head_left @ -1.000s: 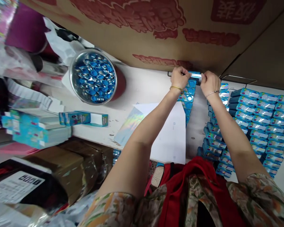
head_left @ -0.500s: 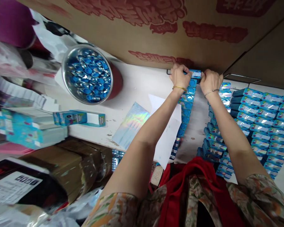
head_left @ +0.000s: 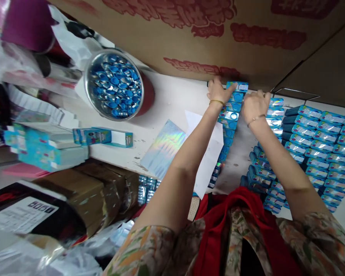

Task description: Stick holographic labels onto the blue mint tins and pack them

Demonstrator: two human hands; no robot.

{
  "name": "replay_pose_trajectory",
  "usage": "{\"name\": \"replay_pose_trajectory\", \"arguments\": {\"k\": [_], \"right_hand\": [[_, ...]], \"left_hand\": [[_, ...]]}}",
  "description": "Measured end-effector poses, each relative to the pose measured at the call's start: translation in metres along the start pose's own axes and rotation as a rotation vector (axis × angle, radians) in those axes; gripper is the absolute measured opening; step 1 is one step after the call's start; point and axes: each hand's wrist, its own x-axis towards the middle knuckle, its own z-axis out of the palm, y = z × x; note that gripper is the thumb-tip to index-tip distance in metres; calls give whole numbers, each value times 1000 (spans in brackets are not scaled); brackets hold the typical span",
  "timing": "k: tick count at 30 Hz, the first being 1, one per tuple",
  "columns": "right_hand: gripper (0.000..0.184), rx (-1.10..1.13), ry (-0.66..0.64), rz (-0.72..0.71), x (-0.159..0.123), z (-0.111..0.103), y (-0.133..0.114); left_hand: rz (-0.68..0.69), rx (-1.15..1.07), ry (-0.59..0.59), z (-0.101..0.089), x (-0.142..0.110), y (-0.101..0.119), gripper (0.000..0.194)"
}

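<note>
A row of small blue boxes (head_left: 230,124) with round marks on top runs from the cardboard wall toward me. My left hand (head_left: 218,92) is at the far left side of this row. Its thumb is stretched out onto the end blue box (head_left: 238,86), apart from the fingers. On the row's right side is my right hand (head_left: 254,106), fingers curled in, back of the hand toward me. What lies under its fingers is hidden. A white sheet of paper (head_left: 208,165) lies beside the row, under my left forearm.
A metal pot (head_left: 143,96) holds many blue and silver caps. Stacked blue boxes (head_left: 316,147) stand at right. A shiny holographic sheet (head_left: 163,147), an opened blue carton (head_left: 122,138) and flattened cartons (head_left: 46,149) lie left. A large cardboard box (head_left: 189,46) walls the back.
My left thumb has spread out over the end box, and my right hand has come slightly nearer me, away from that box. The whole view has shifted a little to the right.
</note>
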Motion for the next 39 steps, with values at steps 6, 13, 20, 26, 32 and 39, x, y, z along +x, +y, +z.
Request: {"name": "replay_pose_trajectory", "arguments": {"k": [6,13,20,26,32,39], "right_hand": [[41,585,65,-227,-79,47,-41],[28,749,52,-655,-114,37,-8],[46,490,-272,-753,-161,45,40],[73,977,0,-111,-148,61,29],[52,1244,-87,57,-123,69,8],[55,1346,-105,128,-118,76,3]], "left_hand": [[181,26,-149,-53,-6,0,18],[308,251,-825,-149,-79,-8,24],[464,415,-715,-142,-167,-40,22],[460,175,-671,-136,-175,-50,13],[527,211,-521,-113,-169,-40,29],[533,357,-370,-88,-186,-28,25]]}}
